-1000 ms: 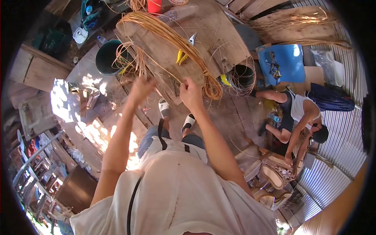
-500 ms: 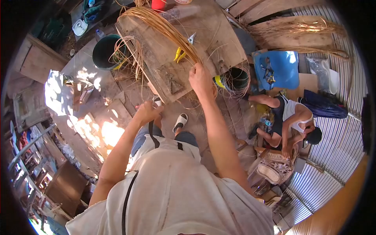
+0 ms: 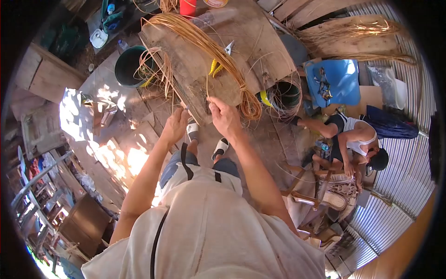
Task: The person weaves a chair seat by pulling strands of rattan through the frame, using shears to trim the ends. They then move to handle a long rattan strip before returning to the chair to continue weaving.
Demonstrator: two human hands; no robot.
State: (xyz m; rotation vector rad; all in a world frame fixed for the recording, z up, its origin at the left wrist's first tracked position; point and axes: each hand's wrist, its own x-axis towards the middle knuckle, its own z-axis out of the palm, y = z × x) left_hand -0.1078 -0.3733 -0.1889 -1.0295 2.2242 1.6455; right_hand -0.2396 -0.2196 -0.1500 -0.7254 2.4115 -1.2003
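Note:
My left hand is closed near the table's front left corner, in a pinch; something small and thin shows at its fingertips, too small to name. My right hand pinches the end of a thin rattan strand at the table's front edge. A long bundle of brown rattan strands curves over the wooden table, its looped end hanging over the edge right of my right hand. Yellow-handled cutters lie beside the bundle.
A dark green bucket stands left of the table, and another bucket with strands stands right. Further right is a blue chair with tools on it. A seated person works at a woven chair.
My right hand has let go of the large bundle and moved left and down to a single strand. My left hand has risen slightly. The view has shifted a little.

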